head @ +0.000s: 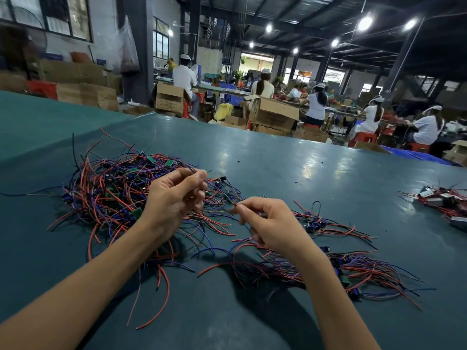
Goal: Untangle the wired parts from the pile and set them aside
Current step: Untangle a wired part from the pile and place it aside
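Note:
A tangled pile (pixel 111 190) of red, blue and black wires with small green circuit boards lies on the teal table at the left. My left hand (pixel 174 198) hovers at its right edge, fingers curled round wires pulled from the pile. My right hand (pixel 267 223) pinches a red wire near a small green board (pixel 228 198) between the two hands. A smaller group of separated wired parts (pixel 336 269) lies under and right of my right forearm, with a few more (pixel 316 223) just beyond it.
The teal table (pixel 278 157) stretches far ahead. Another heap of wired parts with white pieces (pixel 444 200) sits at the right edge. Beyond the table, seated workers in white and cardboard boxes (pixel 273 114) fill the hall.

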